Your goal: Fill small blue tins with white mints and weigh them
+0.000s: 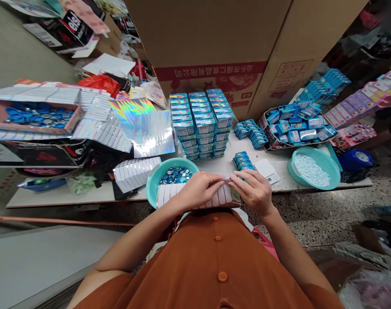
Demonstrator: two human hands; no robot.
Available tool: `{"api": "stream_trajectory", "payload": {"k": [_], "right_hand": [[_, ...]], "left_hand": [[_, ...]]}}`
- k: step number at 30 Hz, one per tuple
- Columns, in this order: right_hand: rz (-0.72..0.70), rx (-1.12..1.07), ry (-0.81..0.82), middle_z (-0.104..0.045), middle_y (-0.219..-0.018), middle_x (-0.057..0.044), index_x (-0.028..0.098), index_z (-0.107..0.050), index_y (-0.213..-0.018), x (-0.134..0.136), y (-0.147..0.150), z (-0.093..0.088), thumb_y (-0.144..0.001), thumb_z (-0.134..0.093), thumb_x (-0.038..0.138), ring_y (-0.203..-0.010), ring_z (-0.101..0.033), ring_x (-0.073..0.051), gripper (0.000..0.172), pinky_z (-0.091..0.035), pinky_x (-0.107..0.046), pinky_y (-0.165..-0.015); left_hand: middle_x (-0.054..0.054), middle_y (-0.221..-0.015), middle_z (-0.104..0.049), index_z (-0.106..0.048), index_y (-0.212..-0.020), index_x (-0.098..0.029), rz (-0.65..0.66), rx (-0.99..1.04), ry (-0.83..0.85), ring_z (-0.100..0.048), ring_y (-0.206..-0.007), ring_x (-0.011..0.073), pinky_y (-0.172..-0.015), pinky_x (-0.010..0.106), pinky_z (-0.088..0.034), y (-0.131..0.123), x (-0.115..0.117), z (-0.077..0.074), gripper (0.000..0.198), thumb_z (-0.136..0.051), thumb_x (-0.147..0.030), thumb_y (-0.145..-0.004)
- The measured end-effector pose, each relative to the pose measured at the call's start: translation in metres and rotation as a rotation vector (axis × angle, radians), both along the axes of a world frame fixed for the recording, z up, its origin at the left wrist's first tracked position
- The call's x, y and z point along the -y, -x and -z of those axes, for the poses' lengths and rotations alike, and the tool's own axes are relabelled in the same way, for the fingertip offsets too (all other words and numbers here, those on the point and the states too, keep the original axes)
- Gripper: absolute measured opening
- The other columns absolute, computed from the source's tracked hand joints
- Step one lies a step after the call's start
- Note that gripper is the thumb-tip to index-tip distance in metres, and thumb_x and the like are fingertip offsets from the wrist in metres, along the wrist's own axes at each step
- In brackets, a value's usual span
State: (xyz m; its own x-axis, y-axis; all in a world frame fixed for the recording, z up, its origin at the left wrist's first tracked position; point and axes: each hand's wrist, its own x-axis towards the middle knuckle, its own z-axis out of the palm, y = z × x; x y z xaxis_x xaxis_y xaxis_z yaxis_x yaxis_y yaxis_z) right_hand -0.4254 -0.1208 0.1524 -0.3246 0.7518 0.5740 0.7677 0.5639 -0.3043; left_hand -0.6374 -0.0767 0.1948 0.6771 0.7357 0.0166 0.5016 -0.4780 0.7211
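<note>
My left hand (200, 188) and my right hand (254, 191) meet in front of my body, fingertips pinched on a small pale piece (227, 180) between them. What exactly the piece is cannot be made out. Under my hands lies a sheet of white labels (169, 191), partly hidden by my left forearm. Its left end overlaps a turquoise bowl (152, 189) with blue and silver round pieces (174, 176). Just beyond my right hand stand small blue boxes (242, 160) beside a white card (266, 170).
Stacked blue packs (202, 124) stand at the table's centre, before a large carton (208, 34). To the right are a box of blue packs (298, 124) and a turquoise basin (335, 171) of white pieces. Leftward are label sheets (137, 174) and a pink tray (73, 121).
</note>
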Motion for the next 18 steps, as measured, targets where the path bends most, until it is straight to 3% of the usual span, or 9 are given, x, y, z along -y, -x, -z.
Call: {"api": "stream_trajectory", "payload": {"k": [7,11,14,18], "right_hand": [[-0.02,-0.227,0.073,-0.068,-0.083,-0.003,0.023,-0.067,-0.088,-0.001,0.012,-0.002,-0.081,-0.063,0.023,-0.084,-0.061,-0.018,0.007,-0.048,-0.036,-0.086],[0.099,-0.532,0.413,-0.065,-0.078,-0.002,0.02,-0.065,-0.087,-0.002,0.018,-0.006,-0.076,-0.068,0.033,-0.074,-0.058,-0.015,0.017,-0.048,-0.029,-0.071],[0.073,-0.786,0.729,-0.065,-0.073,-0.001,0.018,-0.066,-0.079,-0.003,0.02,-0.008,-0.073,-0.07,0.037,-0.067,-0.057,-0.014,0.021,-0.046,-0.025,-0.063],[0.125,-0.935,0.833,-0.065,-0.067,-0.001,0.017,-0.068,-0.068,-0.004,0.024,-0.009,-0.066,-0.074,0.038,-0.062,-0.055,-0.012,0.022,-0.043,-0.024,-0.06]], "left_hand": [[0.003,-0.103,-0.072,-0.068,-0.108,-0.023,-0.009,0.035,0.029,-0.066,-0.089,0.0172,-0.076,0.025,-0.045,0.002,0.001,0.003,0.03,-0.044,-0.027,-0.091],[0.003,-0.093,-0.073,-0.069,-0.102,-0.021,-0.022,0.052,0.037,-0.064,-0.079,0.0154,-0.07,0.024,-0.043,0.005,0.0,0.0,0.029,-0.044,-0.029,-0.091],[0.002,-0.083,-0.071,-0.069,-0.097,-0.02,-0.028,0.048,0.032,-0.06,-0.071,0.0138,-0.066,0.023,-0.041,0.008,-0.002,-0.003,0.028,-0.044,-0.031,-0.091],[0.001,-0.08,-0.068,-0.066,-0.093,-0.02,-0.021,0.026,-0.051,-0.058,-0.072,0.0143,-0.067,0.024,-0.038,0.01,-0.002,-0.002,0.018,-0.058,-0.033,-0.083]]}}
